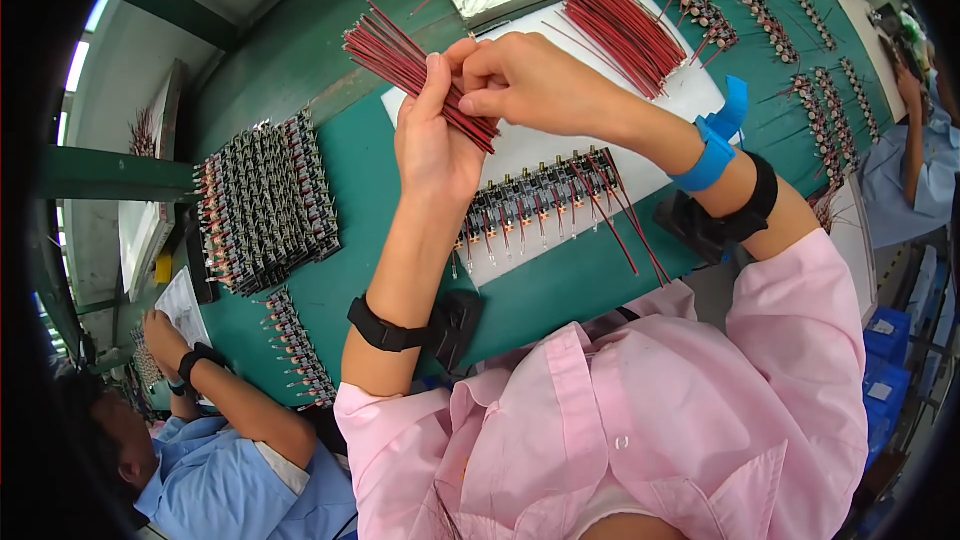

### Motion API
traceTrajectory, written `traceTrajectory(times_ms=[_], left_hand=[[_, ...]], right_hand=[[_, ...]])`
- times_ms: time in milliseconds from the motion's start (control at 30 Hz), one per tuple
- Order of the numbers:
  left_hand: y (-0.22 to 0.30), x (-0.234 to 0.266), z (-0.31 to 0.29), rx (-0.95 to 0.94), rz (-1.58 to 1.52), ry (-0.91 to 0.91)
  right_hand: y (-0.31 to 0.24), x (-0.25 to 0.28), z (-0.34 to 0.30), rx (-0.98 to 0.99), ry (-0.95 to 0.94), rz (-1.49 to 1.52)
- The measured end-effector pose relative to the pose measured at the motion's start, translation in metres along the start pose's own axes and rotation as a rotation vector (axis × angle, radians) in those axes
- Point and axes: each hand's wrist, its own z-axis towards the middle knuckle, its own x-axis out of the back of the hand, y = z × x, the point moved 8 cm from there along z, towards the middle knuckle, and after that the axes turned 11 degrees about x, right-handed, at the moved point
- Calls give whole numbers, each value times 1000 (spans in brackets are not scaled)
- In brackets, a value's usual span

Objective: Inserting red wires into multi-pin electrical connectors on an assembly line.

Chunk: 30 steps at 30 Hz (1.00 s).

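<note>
Dozens of thin red wires formed a bundle (pixel 385 48) in the head view, lying across the palm of the left hand (pixel 437 150). That hand's thumb pressed along the wires; its other fingers were mostly hidden behind them. The right hand (pixel 540 85) came in from the right, its thumb and forefinger pinching at the bundle near its lower end; how many strands they had between them could not be told. Beyond the left fingers, toward the upper left, the ends fanned out, while those just below the right fingers sat closer together.

Each wire looked light and springy, straight by itself yet easily bent. The coating was probably smooth, so strands would likely slide past one another if squeezed unevenly. A broad, gentle hold around the middle seemed to suit the bundle, and a fingertip pinch near one end a single strand, as the tips looked easy to kink.

Below the fingers, on a white sheet (pixel 522 148) over the green surface (pixel 362 165), lay a strip of circuit boards (pixel 535 190), probably rigid but delicate, best taken by its edges. To the fingers' upper right rested a larger wire pile (pixel 625 35); well to their left stood stacked board strips (pixel 270 200).
</note>
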Motion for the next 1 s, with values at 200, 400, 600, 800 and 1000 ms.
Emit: traceTrajectory(times_ms=[200,400,600,800,1000], left_hand=[[2,2,3,-40,77,-49],[2,3,3,-45,196,-63],[5,18,-1,-111,123,296],[7,22,-4,78,437,127],[4,6,-9,60,764,106]], right_hand=[[16,-1,-2,-200,7,308],[16,-1,-7,-266,-56,270],[25,3,-11,-271,48,476],[29,9,-18,-332,164,614],[30,12,-21,-289,136,486]])
